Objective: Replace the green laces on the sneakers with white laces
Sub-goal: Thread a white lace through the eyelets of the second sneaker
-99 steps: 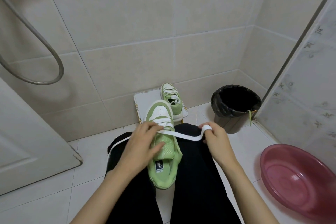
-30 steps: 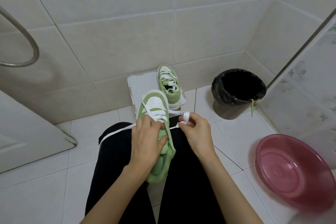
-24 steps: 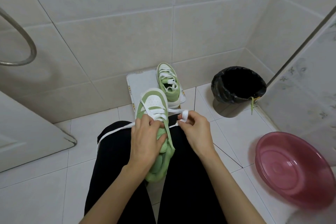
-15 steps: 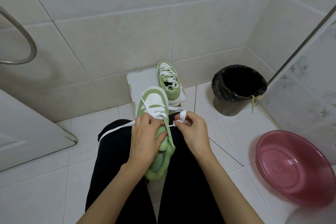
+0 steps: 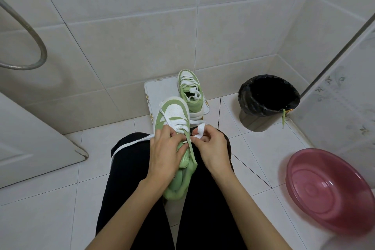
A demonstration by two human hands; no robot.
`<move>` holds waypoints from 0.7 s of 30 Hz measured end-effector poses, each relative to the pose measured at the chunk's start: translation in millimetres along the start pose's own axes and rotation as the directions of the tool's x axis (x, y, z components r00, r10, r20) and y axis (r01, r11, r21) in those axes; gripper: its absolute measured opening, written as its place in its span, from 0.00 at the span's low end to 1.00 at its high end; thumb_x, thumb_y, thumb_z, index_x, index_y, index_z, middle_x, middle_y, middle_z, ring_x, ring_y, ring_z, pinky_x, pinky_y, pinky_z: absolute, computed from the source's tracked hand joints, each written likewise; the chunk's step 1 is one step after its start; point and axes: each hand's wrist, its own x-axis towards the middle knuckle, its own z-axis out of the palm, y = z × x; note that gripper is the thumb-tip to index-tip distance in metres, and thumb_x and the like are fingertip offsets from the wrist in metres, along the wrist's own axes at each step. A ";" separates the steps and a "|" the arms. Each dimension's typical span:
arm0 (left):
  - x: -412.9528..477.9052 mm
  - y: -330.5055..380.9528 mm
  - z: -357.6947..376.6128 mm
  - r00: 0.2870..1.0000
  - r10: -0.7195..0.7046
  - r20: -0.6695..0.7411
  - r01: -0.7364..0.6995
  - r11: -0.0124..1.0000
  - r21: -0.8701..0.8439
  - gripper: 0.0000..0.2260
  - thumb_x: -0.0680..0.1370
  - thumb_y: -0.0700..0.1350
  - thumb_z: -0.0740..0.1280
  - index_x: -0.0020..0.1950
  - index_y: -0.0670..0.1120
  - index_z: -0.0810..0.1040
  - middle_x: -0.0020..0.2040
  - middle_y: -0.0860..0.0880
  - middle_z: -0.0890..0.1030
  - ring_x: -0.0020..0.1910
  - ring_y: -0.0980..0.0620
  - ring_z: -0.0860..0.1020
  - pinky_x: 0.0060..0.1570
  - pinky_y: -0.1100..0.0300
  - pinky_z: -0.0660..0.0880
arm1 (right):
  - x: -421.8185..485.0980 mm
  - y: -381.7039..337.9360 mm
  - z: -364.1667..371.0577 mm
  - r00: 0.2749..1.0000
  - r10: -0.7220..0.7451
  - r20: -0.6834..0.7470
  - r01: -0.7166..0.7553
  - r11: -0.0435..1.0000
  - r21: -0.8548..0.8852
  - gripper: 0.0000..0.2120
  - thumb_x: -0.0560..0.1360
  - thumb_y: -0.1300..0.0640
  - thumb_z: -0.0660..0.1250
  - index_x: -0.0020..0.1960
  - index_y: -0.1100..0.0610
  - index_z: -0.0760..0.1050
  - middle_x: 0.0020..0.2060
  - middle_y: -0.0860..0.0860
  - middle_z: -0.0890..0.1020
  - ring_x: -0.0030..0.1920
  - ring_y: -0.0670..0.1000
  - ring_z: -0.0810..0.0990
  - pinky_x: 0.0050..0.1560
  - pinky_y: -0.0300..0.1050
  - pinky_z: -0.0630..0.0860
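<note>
Closest to the camera, the person is sitting in black trousers (image 5: pixel 125 178) with the green sneaker (image 5: pixel 175 191) lying lengthwise on the lap, heel at 6 o'clock and toe at 12.

The left hand (image 5: pixel 164 154) is wrapped over the middle of the shoe. Its fingers are curled round the eyelet area and the thumb is laid on the tongue, so it's gripping the shoe. The right hand (image 5: pixel 213 148) is at 3 o'clock of the shoe, touching its side, with thumb and forefinger pinched tight on one folded end of the white lace (image 5: pixel 129 145). The lace already crosses the rows nearest the toe. Its other end trails off toward 9 o'clock over the left knee and hangs down.

On the floor tiles at about 4 o'clock there's a pink plastic basin (image 5: pixel 328 191).

Further out at 12 o'clock, the second sneaker (image 5: pixel 190 95) sits on a white plastic lid (image 5: pixel 160 91) against the wall, done up in white.

At 2 o'clock is a bin with a black liner (image 5: pixel 267 95), and a green lace (image 5: pixel 283 116) dangles over its rim.

At 10 o'clock a metal shower hose (image 5: pixel 40 50) loops in front of the wall.
</note>
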 end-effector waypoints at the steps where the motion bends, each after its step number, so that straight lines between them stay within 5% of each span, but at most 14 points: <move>1: 0.0 0.0 0.3 1.000 0.006 -0.003 -0.006 1.000 0.003 0.06 0.74 0.46 0.72 0.50 0.48 0.83 0.44 0.53 0.67 0.46 0.55 0.62 0.45 0.59 0.60 | 0.5 0.3 0.9 1.000 0.000 0.004 0.000 1.000 -0.011 0.05 0.70 0.68 0.71 0.41 0.59 0.78 0.28 0.43 0.78 0.27 0.37 0.74 0.31 0.26 0.67; 6: -1.7 -4.3 -4.7 0.999 0.048 -0.004 -0.048 0.999 -0.024 0.03 0.75 0.43 0.71 0.46 0.44 0.83 0.44 0.52 0.69 0.44 0.54 0.65 0.46 0.57 0.63 | 3.0 1.3 -2.4 0.998 0.050 0.029 -0.049 0.999 -0.022 0.05 0.71 0.64 0.71 0.46 0.59 0.78 0.35 0.44 0.82 0.34 0.37 0.79 0.39 0.28 0.72; 9: -8.1 -10.4 -13.0 0.997 0.070 -0.024 -0.072 0.990 -0.125 0.02 0.75 0.39 0.71 0.45 0.41 0.83 0.44 0.52 0.69 0.43 0.54 0.69 0.45 0.57 0.69 | 0.2 -1.9 -5.9 0.977 0.107 0.187 -0.117 0.992 0.045 0.13 0.70 0.60 0.73 0.53 0.56 0.76 0.46 0.48 0.84 0.48 0.44 0.82 0.52 0.40 0.77; 11: -11.9 -11.6 -16.6 0.998 0.065 -0.023 -0.068 0.979 -0.190 0.02 0.75 0.38 0.70 0.46 0.40 0.82 0.45 0.53 0.70 0.42 0.55 0.71 0.44 0.63 0.70 | -1.7 -4.4 -6.3 0.956 0.111 0.272 -0.094 0.993 -0.075 0.18 0.68 0.57 0.75 0.56 0.53 0.74 0.51 0.48 0.82 0.52 0.43 0.81 0.55 0.39 0.76; 14: -15.5 -10.4 -21.3 0.998 0.065 -0.016 -0.067 0.969 -0.237 0.02 0.75 0.36 0.70 0.44 0.38 0.82 0.46 0.52 0.70 0.42 0.60 0.71 0.44 0.76 0.67 | -5.7 -10.9 -2.5 0.967 0.091 0.236 -0.015 0.952 -0.305 0.10 0.69 0.55 0.70 0.46 0.49 0.71 0.42 0.44 0.79 0.39 0.37 0.77 0.39 0.27 0.73; 16: -17.2 -14.6 -26.9 0.997 0.061 -0.037 -0.068 0.968 -0.243 0.02 0.74 0.35 0.70 0.43 0.37 0.81 0.47 0.52 0.69 0.44 0.61 0.70 0.46 0.78 0.65 | -7.7 -12.3 1.6 0.985 0.060 0.163 0.019 0.896 -0.444 0.06 0.70 0.56 0.66 0.45 0.54 0.71 0.40 0.47 0.78 0.37 0.43 0.76 0.29 0.31 0.68; 18: -19.5 -23.8 -35.9 0.997 0.025 -0.074 -0.043 0.969 -0.242 0.02 0.74 0.36 0.70 0.42 0.38 0.80 0.47 0.53 0.69 0.47 0.61 0.71 0.47 0.79 0.64 | -9.9 -10.2 3.6 0.994 0.030 0.108 0.025 0.880 -0.474 0.08 0.71 0.57 0.64 0.48 0.59 0.71 0.40 0.52 0.79 0.39 0.51 0.77 0.30 0.35 0.68; 21: -21.4 -42.3 -52.8 0.982 -0.105 -0.158 0.062 0.964 -0.258 0.03 0.75 0.36 0.69 0.42 0.39 0.80 0.48 0.52 0.70 0.46 0.62 0.73 0.47 0.78 0.67 | -11.3 -9.3 1.4 0.998 0.018 0.061 0.009 0.913 -0.408 0.09 0.71 0.60 0.65 0.51 0.58 0.69 0.36 0.50 0.80 0.35 0.46 0.77 0.31 0.30 0.68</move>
